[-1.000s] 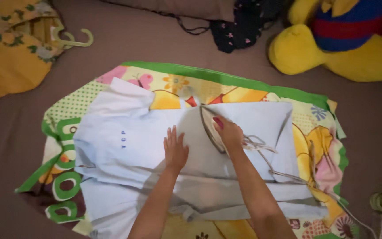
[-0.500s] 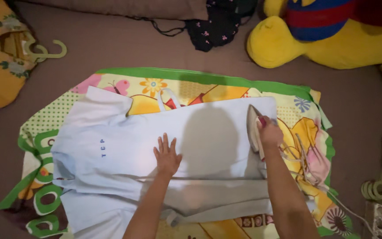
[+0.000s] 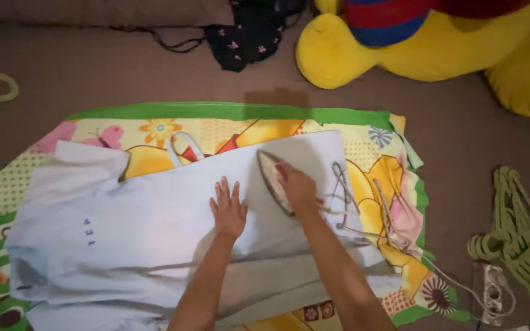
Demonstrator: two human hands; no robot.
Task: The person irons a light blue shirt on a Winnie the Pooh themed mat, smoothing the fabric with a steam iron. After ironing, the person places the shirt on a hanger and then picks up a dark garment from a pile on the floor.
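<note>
left hand [image 3: 228, 211]: laid flat, fingers spread, on pale blue cloth shirt [image 3: 154, 227] | right hand [image 3: 295, 187]: closed on white iron [image 3: 272, 181] | shirt: spread over bright cartoon blanket [image 3: 240, 119] on brown bed [image 3: 124, 73]

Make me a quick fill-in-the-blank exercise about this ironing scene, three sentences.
1. The right hand grips an ____.
2. The left hand lies flat on the pale blue ____.
3. The big plush toy at the top is mostly ____.

Missing words: iron; shirt; yellow.
</note>
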